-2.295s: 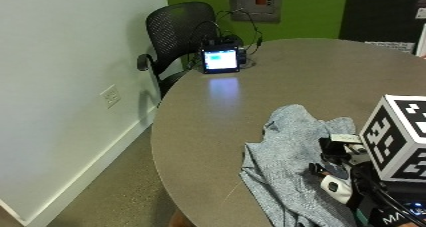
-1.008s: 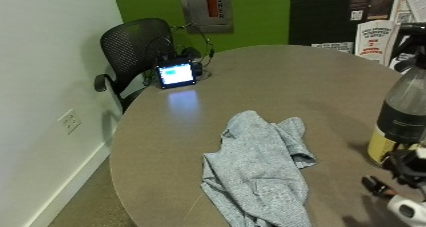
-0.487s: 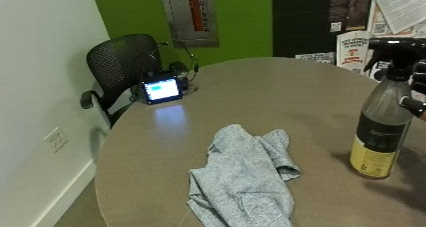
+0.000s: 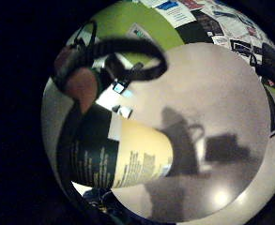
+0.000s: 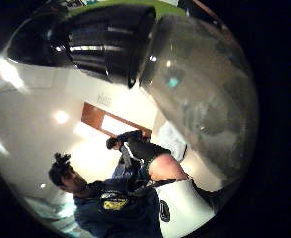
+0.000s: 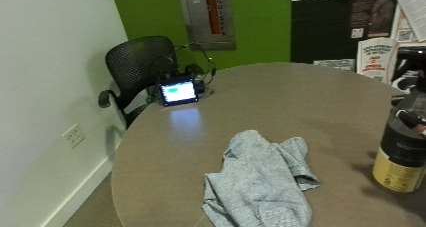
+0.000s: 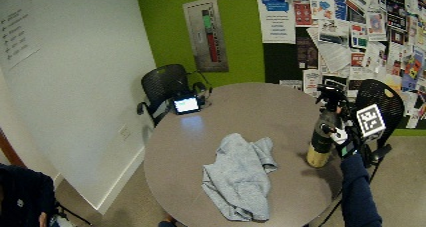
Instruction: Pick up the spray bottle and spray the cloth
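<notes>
Nearby, cloth (image 6: 262, 179) beside spray bottle (image 6: 402, 152).

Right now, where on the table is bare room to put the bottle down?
Bare tabletop lies between the crumpled grey cloth and the small lit screen, and across the far half. The near right, by the dark yellow-labelled spray bottle, is tighter.
</notes>
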